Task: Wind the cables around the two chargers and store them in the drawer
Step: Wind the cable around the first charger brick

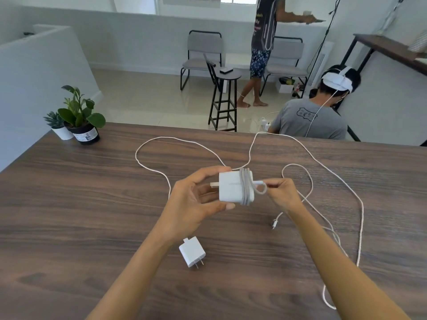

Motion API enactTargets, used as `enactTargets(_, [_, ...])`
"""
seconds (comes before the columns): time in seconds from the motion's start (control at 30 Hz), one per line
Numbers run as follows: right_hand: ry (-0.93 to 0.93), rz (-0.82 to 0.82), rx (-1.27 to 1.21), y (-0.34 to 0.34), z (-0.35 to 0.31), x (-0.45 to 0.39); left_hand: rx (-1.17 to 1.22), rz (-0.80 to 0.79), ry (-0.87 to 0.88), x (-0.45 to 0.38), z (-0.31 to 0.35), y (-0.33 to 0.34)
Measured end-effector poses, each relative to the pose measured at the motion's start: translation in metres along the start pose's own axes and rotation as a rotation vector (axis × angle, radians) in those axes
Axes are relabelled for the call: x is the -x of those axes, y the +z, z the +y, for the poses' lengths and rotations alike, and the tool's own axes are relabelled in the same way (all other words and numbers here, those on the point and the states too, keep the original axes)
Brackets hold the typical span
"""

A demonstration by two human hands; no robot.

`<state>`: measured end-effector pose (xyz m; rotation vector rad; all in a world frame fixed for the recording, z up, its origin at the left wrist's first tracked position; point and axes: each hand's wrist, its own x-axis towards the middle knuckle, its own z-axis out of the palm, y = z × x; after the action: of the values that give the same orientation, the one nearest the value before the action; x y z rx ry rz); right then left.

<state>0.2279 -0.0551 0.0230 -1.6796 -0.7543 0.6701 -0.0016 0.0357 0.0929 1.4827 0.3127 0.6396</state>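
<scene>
1. An informal office or recording room: white low partition walls (129, 35) and a pale tiled floor (147, 102).
2. Grey metal-framed chairs (203, 56) and a black stool (225, 98) stand along the wall.
3. A seated person wears a white headset (337, 80) beyond the tabletop's far edge.
4. Two potted plants (78, 114) stand at the dark wooden tabletop's (69, 204) far left corner.
</scene>
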Motion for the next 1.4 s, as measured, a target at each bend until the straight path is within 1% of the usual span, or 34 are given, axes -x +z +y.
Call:
enactTargets(0.13, [0.030, 0.036, -0.011, 0.001, 0.013, 0.013, 0.003, 0.070, 0.017, -0.006, 0.001, -0.005])
enactTargets(0.2, [0.026, 0.063, 0.021, 0.005, 0.014, 0.020, -0.003, 0.131, 0.036, -0.010, 0.000, -0.006])
enactTargets(0.23, [-0.003, 0.072, 0.070, 0.009, 0.013, 0.025, -0.003, 0.174, 0.046, -0.012, -0.001, -0.006])
enactTargets(0.3, [-0.122, 0.072, 0.230, 0.017, 0.011, 0.039, -0.017, 0.265, 0.076, -0.018, -0.001, -0.009])
enactTargets(0.37, [-0.229, 0.063, 0.366, 0.026, 0.003, 0.056, -0.042, 0.322, 0.106, -0.025, -0.002, -0.015])
enactTargets(0.43, [-0.307, 0.040, 0.392, 0.035, -0.007, 0.073, -0.061, 0.340, 0.108, -0.032, -0.002, -0.020])
enactTargets(0.57, [-0.463, -0.077, 0.415, 0.043, -0.034, 0.100, -0.112, 0.319, 0.085, -0.039, -0.008, -0.021])
enactTargets(0.63, [-0.509, -0.103, 0.417, 0.042, -0.052, 0.105, -0.134, 0.308, 0.075, -0.040, -0.014, -0.020])
enactTargets(0.73, [-0.579, -0.054, 0.428, 0.033, -0.074, 0.102, -0.155, 0.286, 0.064, -0.038, -0.022, -0.019])
enactTargets(0.93, [-0.654, 0.033, 0.412, 0.017, -0.105, 0.085, -0.157, 0.236, 0.024, -0.031, -0.030, -0.020])
enactTargets(1.03, [-0.677, 0.066, 0.433, 0.015, -0.114, 0.072, -0.185, 0.185, -0.001, -0.027, -0.033, -0.016])
enactTargets(1.17, [-0.642, 0.131, 0.460, 0.014, -0.119, 0.046, -0.176, 0.048, -0.052, -0.013, -0.035, -0.004])
enactTargets(1.27, [-0.576, 0.115, 0.482, 0.014, -0.109, 0.026, -0.153, -0.028, -0.066, -0.006, -0.029, 0.002])
enactTargets(1.4, [-0.411, 0.132, 0.223, 0.009, -0.085, 0.006, -0.099, -0.046, -0.047, 0.000, -0.018, 0.001])
